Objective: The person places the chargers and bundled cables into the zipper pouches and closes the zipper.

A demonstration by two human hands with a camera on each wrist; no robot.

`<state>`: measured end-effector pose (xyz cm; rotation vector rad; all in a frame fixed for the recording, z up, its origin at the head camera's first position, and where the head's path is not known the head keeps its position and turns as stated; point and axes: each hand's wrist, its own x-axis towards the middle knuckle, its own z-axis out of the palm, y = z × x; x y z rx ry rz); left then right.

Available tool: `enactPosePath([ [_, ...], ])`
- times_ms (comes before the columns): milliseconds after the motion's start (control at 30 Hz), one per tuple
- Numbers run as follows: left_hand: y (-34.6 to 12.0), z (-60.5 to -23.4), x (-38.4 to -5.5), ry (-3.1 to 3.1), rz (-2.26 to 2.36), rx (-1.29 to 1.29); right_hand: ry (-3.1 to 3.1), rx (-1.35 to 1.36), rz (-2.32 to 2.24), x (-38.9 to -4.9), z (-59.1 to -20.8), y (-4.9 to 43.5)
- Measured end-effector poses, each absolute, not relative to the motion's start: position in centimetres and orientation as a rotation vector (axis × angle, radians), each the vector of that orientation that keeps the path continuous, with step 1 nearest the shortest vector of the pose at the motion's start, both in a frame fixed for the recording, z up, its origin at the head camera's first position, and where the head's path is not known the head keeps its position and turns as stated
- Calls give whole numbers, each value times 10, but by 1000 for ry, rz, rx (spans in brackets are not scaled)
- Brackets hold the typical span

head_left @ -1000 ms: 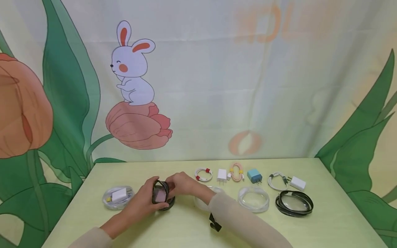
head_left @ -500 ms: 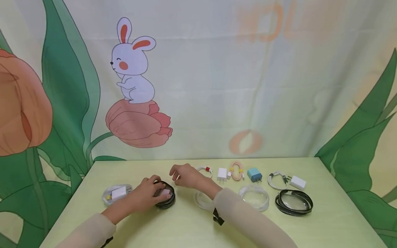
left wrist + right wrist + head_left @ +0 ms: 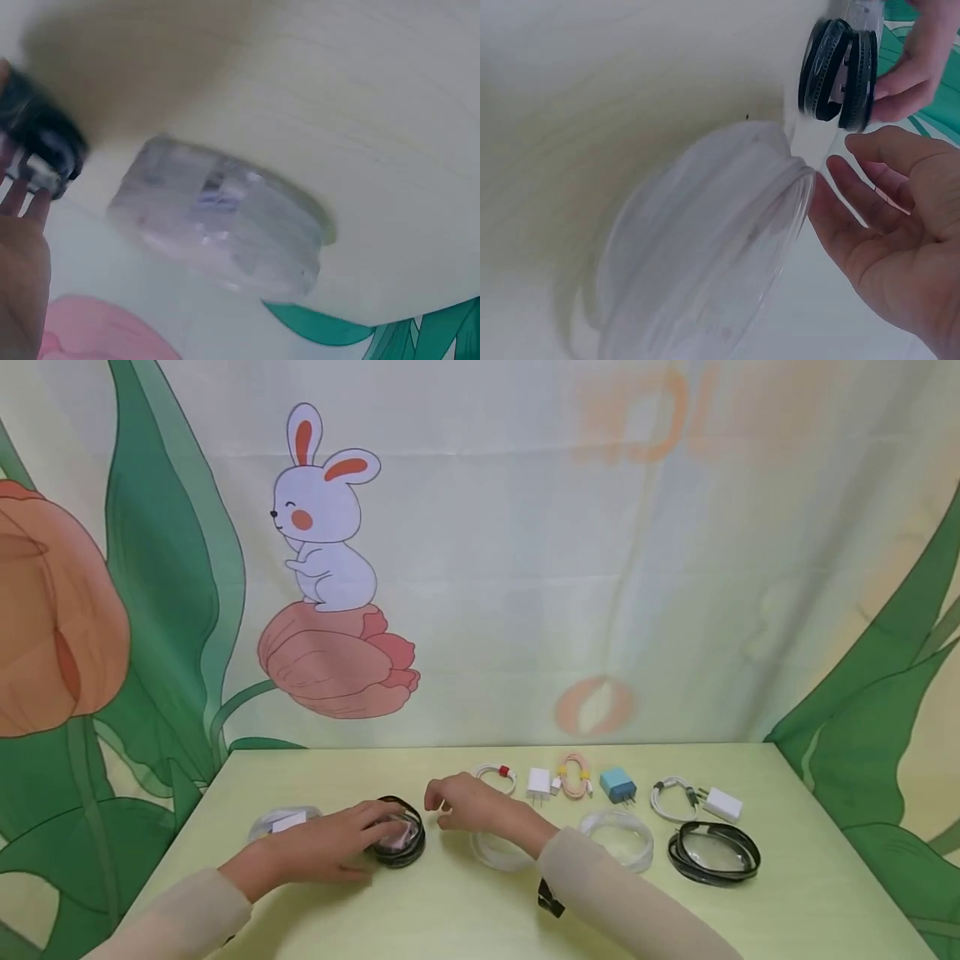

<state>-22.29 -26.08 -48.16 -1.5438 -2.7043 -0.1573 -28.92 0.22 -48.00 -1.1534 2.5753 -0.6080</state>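
My left hand (image 3: 326, 843) reaches over a round black coil (image 3: 411, 852) on the table, with a small pale block inside. Its fingers lie fairly straight and touch the block or the coil's near side; the fingertips are partly hidden. In the right wrist view the black coil (image 3: 823, 71) stands beside the left hand's fingers. My right hand (image 3: 472, 806) hovers to the right of that coil, fingers loosely bent and holding nothing. Below it lies a clear coil (image 3: 501, 858), partly covered by the wrist.
Left of the black coil, a clear coil (image 3: 262, 822) holds a white charger. Along the back are a red-tied white cable (image 3: 495, 770), white charger (image 3: 538, 782), pink cable (image 3: 573, 777), blue charger (image 3: 618, 785) and grey-tied cable (image 3: 673, 800). Another black coil (image 3: 714, 853) lies right.
The right hand has let go of the black coil and moved right. The left hand has loosened from gripping the coil, its fingers straightening and drawing back left; the coil now rests on the table.
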Motion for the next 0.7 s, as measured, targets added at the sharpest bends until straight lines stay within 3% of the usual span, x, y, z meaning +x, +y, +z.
enactPosePath([
  [167,-252,-497,-227,-2531,-40,-1528,2658,-1159,-500,-282,-481,2],
  [467,-219,-510,-221,-2676,163,-953,2860,-1194,-292,-274,-486,-3],
  [700,-206,-515,-220,-2822,-135,-735,3049,-1125,-123,-273,-499,-21],
])
